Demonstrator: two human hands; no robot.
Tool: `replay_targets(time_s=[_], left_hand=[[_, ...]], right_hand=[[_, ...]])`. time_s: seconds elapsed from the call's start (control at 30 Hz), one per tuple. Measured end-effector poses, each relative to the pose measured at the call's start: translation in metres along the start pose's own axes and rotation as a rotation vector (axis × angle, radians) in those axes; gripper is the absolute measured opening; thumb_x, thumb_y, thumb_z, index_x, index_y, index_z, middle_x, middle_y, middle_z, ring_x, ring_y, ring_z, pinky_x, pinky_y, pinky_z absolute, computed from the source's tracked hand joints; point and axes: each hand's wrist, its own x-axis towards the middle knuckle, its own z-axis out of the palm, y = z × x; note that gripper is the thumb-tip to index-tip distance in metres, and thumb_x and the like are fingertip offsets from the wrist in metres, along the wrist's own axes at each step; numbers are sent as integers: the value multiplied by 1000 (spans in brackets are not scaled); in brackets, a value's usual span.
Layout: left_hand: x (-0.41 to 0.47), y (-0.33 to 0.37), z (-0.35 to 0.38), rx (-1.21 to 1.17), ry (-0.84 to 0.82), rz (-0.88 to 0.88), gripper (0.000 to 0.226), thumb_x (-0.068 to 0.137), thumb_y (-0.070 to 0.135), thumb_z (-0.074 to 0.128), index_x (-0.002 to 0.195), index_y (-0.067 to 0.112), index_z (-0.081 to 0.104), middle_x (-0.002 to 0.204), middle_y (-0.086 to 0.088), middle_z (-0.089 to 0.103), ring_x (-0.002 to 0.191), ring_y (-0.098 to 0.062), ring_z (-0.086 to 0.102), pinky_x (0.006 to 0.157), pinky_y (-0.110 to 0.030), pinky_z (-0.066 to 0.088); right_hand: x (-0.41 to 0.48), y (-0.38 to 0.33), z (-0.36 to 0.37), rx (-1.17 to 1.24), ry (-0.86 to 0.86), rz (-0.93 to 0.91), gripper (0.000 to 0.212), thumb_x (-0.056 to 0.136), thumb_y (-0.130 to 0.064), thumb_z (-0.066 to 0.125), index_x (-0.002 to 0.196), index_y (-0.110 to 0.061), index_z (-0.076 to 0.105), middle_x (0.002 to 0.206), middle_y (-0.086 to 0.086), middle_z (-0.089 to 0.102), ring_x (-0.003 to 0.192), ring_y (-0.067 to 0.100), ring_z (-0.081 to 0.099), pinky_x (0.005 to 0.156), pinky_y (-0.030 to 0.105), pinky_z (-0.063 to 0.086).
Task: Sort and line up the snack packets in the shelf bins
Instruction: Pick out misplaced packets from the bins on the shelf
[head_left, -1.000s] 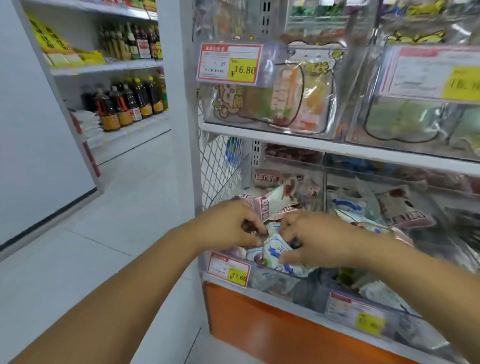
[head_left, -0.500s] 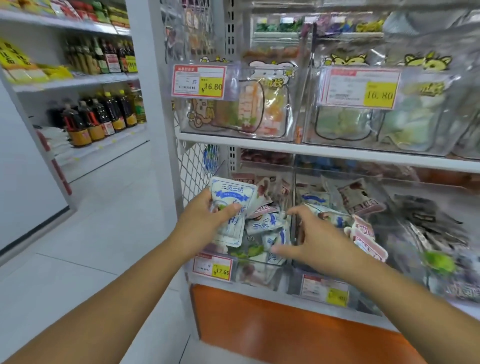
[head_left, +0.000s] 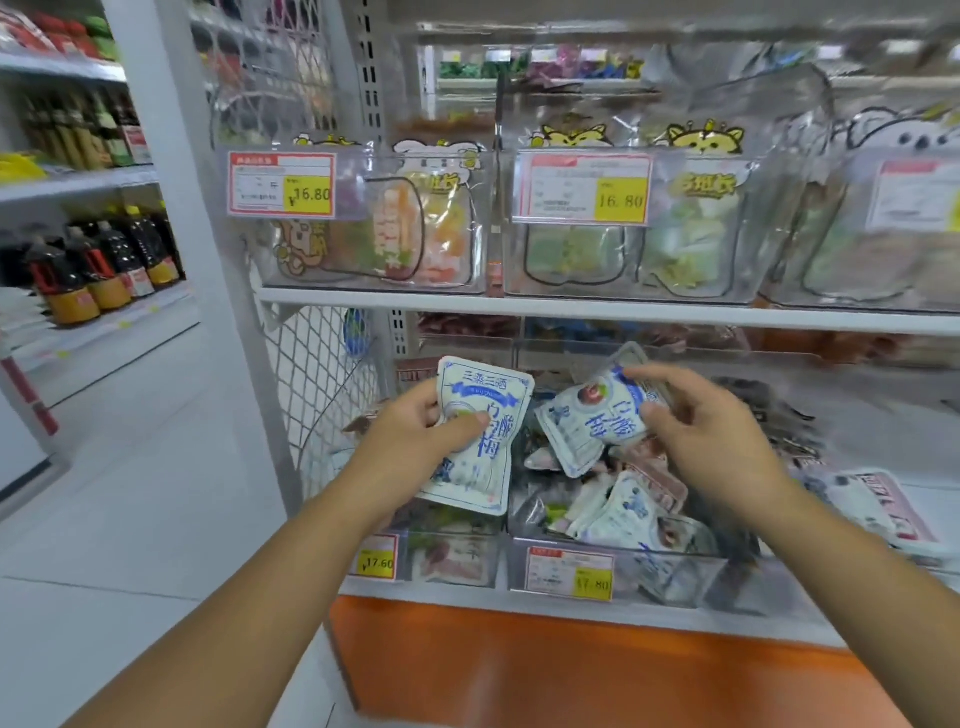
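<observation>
**Snack packets: one in each hand over the lower bins**

Snack packets of the same kind are now up in both hands. Half a second ago only the left hand (head_left: 415, 436) held one, while the right hand (head_left: 711, 431) was spread over the bin with nothing in it.

The white-and-blue flat snack packet (head_left: 480, 431) stands nearly upright in the left hand, thumb pressed across its front and fingers curled behind. It is about where it was before.

The second white-and-blue packet (head_left: 592, 415) is tilted and pinched at its right edge between the right thumb and forefinger. The other fingers are loosely curled.

Both packets hang just above the loose heap of mixed packets (head_left: 623, 504) in the clear plastic bin (head_left: 623, 553), near each other but apart.

A yellow-and-red price tag (head_left: 569, 574) is fixed to the bin's front. Above runs the white shelf (head_left: 571, 306) with clear bins of cartoon-printed pouches (head_left: 685, 228), and below lies an orange base panel (head_left: 571, 675). Dark sauce bottles (head_left: 104, 270) stand on racks at far left.
</observation>
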Motion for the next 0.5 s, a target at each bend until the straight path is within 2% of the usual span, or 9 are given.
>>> replay_targets(time_s=[0.03, 0.1, 0.17, 0.23, 0.3, 0.33, 0.37, 0.43, 0.5], left_hand=[[3, 2, 6, -8, -4, 5, 18, 89, 18, 67, 106, 26, 67, 99, 7, 74, 91, -15, 71, 80, -34, 56], [8, 3, 17, -22, -1, 11, 19, 88, 18, 68, 106, 25, 67, 100, 8, 74, 93, -15, 71, 81, -34, 57], [12, 4, 27, -26, 6, 23, 20, 87, 19, 70, 104, 28, 68, 101, 9, 74, 95, -14, 70, 83, -35, 56], [15, 5, 37, -13, -4, 43, 20, 84, 23, 73, 101, 33, 69, 99, 13, 73, 93, -10, 70, 84, -33, 55], [17, 4, 47, 17, -38, 41, 22, 83, 25, 75, 102, 34, 69, 97, 17, 73, 90, -6, 70, 76, -25, 55], [17, 5, 53, 15, -69, 36, 23, 83, 23, 75, 103, 32, 69, 97, 16, 73, 89, -5, 70, 71, -22, 54], [16, 4, 59, 2, -107, 38, 25, 83, 19, 75, 105, 29, 69, 97, 14, 74, 89, -5, 70, 68, -19, 53], [18, 0, 68, 14, -151, 60, 29, 83, 13, 74, 107, 28, 66, 99, 12, 73, 91, -4, 69, 70, -19, 54], [18, 0, 65, 108, -125, 120, 37, 84, 17, 73, 114, 34, 59, 100, 13, 71, 92, 3, 65, 72, -14, 52]], right_hand=[[3, 11, -6, -92, -21, 29, 33, 95, -15, 57, 119, -38, 61, 73, 7, 64, 63, 26, 61, 54, 25, 43], [5, 28, -11, -261, -91, 76, 32, 94, -16, 59, 123, -29, 63, 87, 5, 64, 74, 23, 60, 61, 17, 38], [8, 39, -7, -437, -85, -31, 32, 91, -15, 63, 123, -20, 65, 117, 13, 56, 106, 28, 55, 84, 18, 36], [8, 33, -5, -429, -28, -130, 32, 94, -21, 59, 126, -20, 62, 125, 12, 48, 120, 28, 44, 97, 21, 33], [1, 11, -2, -109, -105, -49, 34, 98, -32, 51, 132, -30, 52, 121, -7, 52, 110, 7, 49, 90, 0, 30], [-3, 2, 2, 105, -202, 34, 32, 96, -36, 52, 128, -36, 48, 119, -12, 57, 103, 2, 54, 87, 1, 35], [-6, -2, 10, 288, -274, 73, 33, 94, -36, 56, 125, -36, 48, 115, -11, 64, 97, 5, 60, 87, 11, 43], [-7, -1, 20, 438, -250, 110, 31, 91, -21, 65, 118, -28, 50, 101, -3, 73, 81, 17, 65, 76, 40, 51], [-4, -1, 21, 420, -156, 149, 30, 90, -11, 65, 113, -22, 51, 90, -4, 74, 70, 17, 64, 66, 42, 52]])
